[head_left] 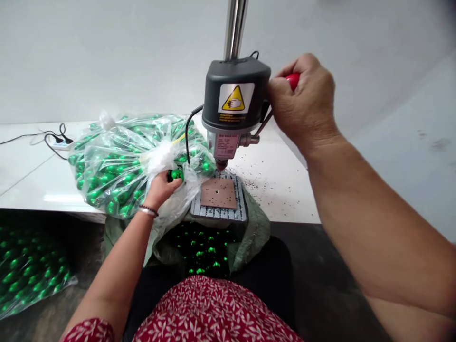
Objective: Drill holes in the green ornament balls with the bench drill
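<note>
Pinching a shiny green ball (176, 175) thumb-to-fingers w/ our left hand (161, 191), we're right beside the gathered neck of a clear bag (107, 183); L fingertips mostly hidden. Just R of those fingers, a brown pad (218, 199) w/ a hole lies on the drill base (241, 204), chuck (221, 165) overhead. Up R, our right hand (306, 102) has fingers curled tight round a red knob (293, 80), next to the drill head (237, 71). Below the L fingers: sack (257, 232), w/ more balls (211, 250).
</note>
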Demonstrator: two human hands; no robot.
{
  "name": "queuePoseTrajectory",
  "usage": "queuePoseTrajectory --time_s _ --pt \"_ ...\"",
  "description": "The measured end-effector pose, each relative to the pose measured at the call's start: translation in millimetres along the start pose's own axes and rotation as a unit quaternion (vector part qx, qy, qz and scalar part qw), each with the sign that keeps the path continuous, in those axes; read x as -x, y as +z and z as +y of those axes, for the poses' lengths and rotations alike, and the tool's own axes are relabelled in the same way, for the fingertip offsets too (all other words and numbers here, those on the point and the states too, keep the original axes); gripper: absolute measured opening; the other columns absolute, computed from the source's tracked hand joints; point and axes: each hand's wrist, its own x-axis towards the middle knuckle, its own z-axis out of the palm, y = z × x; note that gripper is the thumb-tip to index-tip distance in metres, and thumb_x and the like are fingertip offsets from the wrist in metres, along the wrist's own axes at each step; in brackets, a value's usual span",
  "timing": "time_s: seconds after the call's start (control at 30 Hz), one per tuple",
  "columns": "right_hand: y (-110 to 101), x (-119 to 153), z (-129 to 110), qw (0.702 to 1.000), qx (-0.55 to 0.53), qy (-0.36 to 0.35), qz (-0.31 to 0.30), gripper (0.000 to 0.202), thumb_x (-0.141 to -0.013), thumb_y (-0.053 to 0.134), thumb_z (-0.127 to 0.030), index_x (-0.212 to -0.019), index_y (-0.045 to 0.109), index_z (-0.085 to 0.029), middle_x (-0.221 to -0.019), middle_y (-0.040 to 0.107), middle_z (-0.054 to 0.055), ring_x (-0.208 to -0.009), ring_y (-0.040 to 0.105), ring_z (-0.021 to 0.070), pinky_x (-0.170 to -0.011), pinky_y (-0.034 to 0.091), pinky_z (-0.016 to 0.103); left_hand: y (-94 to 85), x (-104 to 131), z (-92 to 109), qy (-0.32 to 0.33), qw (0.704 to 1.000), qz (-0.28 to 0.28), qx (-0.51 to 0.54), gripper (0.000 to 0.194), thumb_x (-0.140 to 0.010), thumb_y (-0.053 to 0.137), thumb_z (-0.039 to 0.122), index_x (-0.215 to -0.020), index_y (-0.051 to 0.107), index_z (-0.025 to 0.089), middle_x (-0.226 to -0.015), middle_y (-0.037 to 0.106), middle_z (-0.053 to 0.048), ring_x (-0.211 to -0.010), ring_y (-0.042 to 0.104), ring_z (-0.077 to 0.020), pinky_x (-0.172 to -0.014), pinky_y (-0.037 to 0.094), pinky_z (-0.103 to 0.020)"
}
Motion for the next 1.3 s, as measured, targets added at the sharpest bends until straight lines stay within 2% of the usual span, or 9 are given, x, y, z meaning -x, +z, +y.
queuePoseTrajectory --time_s 0.07,0.17,0.27,0.37,0.5,0.67,0.83,0.97,1.3 --pt "0 1 -1 1.0 -0.009 0.005 0.006 0.005 -0.08 0.055 -0.02 -0.083 0.058 -0.017 -0.078 0.058 -0.001 -0.068 0.042 0.007 -0.074 0.037 0.026 -5.3 26 5 -0.046 0.966 -0.04 0.252 0.048 -0.073 0.066 0.038 -0.117 0.061 0.018 -0.085 0.067 -0.002 -0.065 0.061 -0.0138 -0.062 0.048 -0.026" --pt "0 4 -3 1.0 -0.014 0.01 0.011 0.001 -0.08 0.055 -0.019 -0.081 0.056 -0.018 -0.074 0.056 -0.002 -0.067 0.041 0.0076 -0.073 0.035 0.027 -2.3 58 15 -0.119 0.828 -0.16 0.525 0.043 -0.069 0.072 0.041 -0.106 0.061 0.02 -0.082 0.066 -0.001 -0.061 0.061 -0.0112 -0.057 0.048 -0.023" --pt "-1 5 -5 1.0 -0.007 0.019 0.008 0.001 -0.08 0.056 -0.019 -0.081 0.055 -0.019 -0.076 0.056 -0.002 -0.069 0.042 0.0082 -0.074 0.036 0.028 11.5 75 23 -0.151 0.736 -0.21 0.625 0.044 -0.063 0.079 0.039 -0.098 0.06 0.019 -0.086 0.069 -0.002 -0.068 0.065 -0.0128 -0.057 0.048 -0.021" --pt "-2 5 -5 1.0 -0.004 0.023 0.0 0.004 -0.081 0.056 -0.02 -0.085 0.056 -0.019 -0.08 0.059 -0.001 -0.071 0.044 0.0088 -0.077 0.037 0.028 27.0 78 28 -0.166 0.709 -0.223 0.648 0.049 -0.063 0.082 0.04 -0.101 0.06 0.019 -0.091 0.07 -0.003 -0.073 0.067 -0.0136 -0.057 0.047 -0.02" --pt "-2 4 -5 1.0 -0.003 0.024 -0.007 0.005 -0.082 0.055 -0.022 -0.086 0.056 -0.02 -0.084 0.061 0.0 -0.074 0.047 0.0099 -0.076 0.037 0.028 42.1 74 32 -0.157 0.745 -0.208 0.614 0.048 -0.063 0.084 0.039 -0.1 0.06 0.02 -0.09 0.068 -0.002 -0.072 0.065 -0.0118 -0.057 0.047 -0.019" --pt "-3 3 -6 1.0 -0.004 0.023 -0.013 0.003 -0.083 0.054 -0.022 -0.086 0.054 -0.02 -0.085 0.061 0.0 -0.075 0.047 0.0105 -0.078 0.037 0.028 53.3 63 34 -0.1 0.865 -0.172 0.46 0.05 -0.07 0.078 0.035 -0.116 0.062 0.023 -0.098 0.067 -0.001 -0.073 0.061 -0.0098 -0.061 0.046 -0.02" --pt "-3 3 -7 1.0 0.005 0.01 -0.023 0.005 -0.086 0.052 -0.021 -0.089 0.054 -0.019 -0.085 0.06 -0.001 -0.075 0.047 0.0099 -0.077 0.036 0.028 58.8 43 37 0.027 0.974 -0.102 0.203 0.04 -0.074 0.07 0.036 -0.11 0.067 0.019 -0.099 0.07 -0.003 -0.089 0.062 -0.0173 -0.081 0.048 -0.029" --pt "-4 3 -6 0.999 0.017 0.003 -0.031 0.011 -0.087 0.051 -0.022 -0.096 0.057 -0.017 -0.086 0.059 -0.003 -0.076 0.046 0.0089 -0.079 0.037 0.026 63.9 31 39 0.058 0.987 -0.109 0.099 0.04 -0.074 0.069 0.037 -0.109 0.066 0.018 -0.097 0.07 -0.004 -0.089 0.062 -0.0201 -0.084 0.047 -0.034" --pt "-10 4 -10 0.998 0.028 -0.005 -0.053 0.017 -0.089 0.05 -0.023 -0.104 0.057 -0.016 -0.089 0.057 -0.005 -0.08 0.048 0.0081 -0.083 0.04 0.024 72.9 26 39 0.084 0.987 -0.127 0.058 0.042 -0.075 0.067 0.036 -0.113 0.064 0.019 -0.101 0.07 -0.005 -0.092 0.062 -0.0211 -0.086 0.047 -0.034"
